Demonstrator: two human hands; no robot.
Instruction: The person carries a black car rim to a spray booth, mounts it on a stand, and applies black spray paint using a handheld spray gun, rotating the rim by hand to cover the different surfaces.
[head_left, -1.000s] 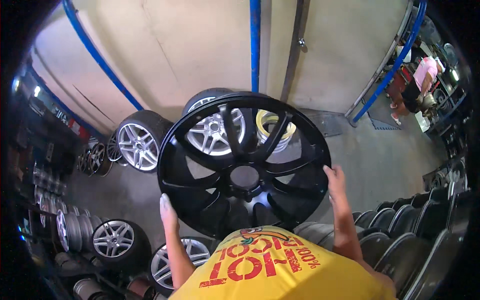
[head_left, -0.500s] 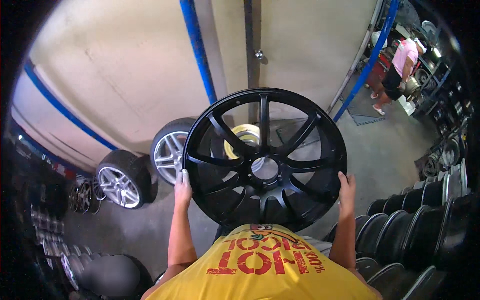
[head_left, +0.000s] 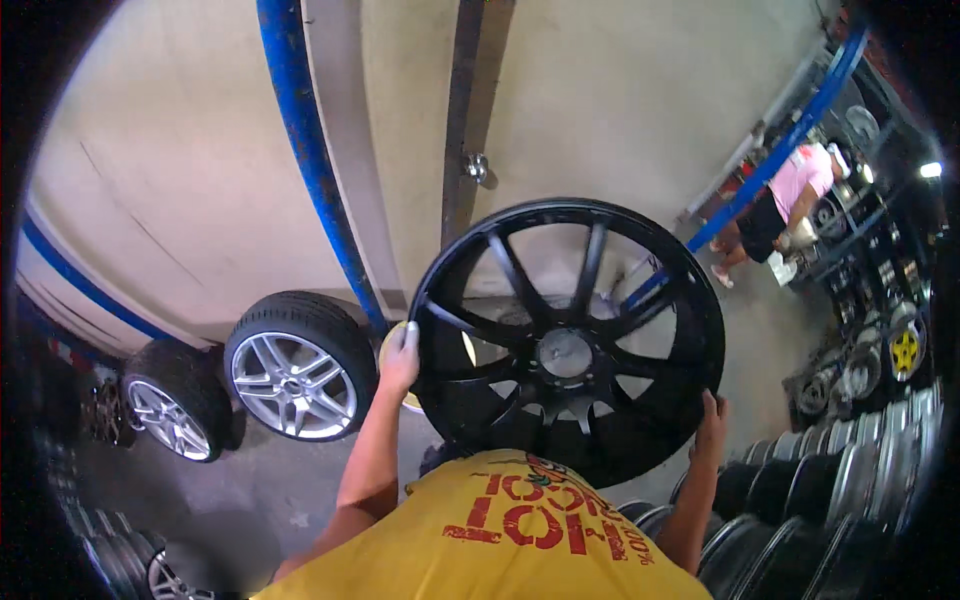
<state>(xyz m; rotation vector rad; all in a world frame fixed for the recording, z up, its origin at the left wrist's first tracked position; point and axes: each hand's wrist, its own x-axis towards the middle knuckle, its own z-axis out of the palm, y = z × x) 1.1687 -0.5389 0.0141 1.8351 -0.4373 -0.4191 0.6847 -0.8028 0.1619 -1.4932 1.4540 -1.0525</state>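
Observation:
A large black multi-spoke wheel rim [head_left: 541,318] is held up before my chest, its spoked face toward me and no tyre on it. My left hand [head_left: 402,358] grips its left edge, fingers wrapped behind the lip. On the opposite side, my right hand [head_left: 711,425] clasps the lower right edge, its fingertips curled over the rim. Behind the black rim, partly covered by it and my left hand, a yellowish round wheel [head_left: 412,400] shows at its edges.
Two tyred silver wheels, a nearer one [head_left: 292,385] and a farther one [head_left: 170,415], lean by the wall at left. Rows of stacked rims [head_left: 800,480] stand close on my right. A person in pink [head_left: 800,180] bends near shelves at the far right. A blue post [head_left: 315,150] rises along the wall.
The black rim has turned a little in my hands and sits farther right in view. The wall and tyred wheels have shifted left. The person in pink remains near the shelves.

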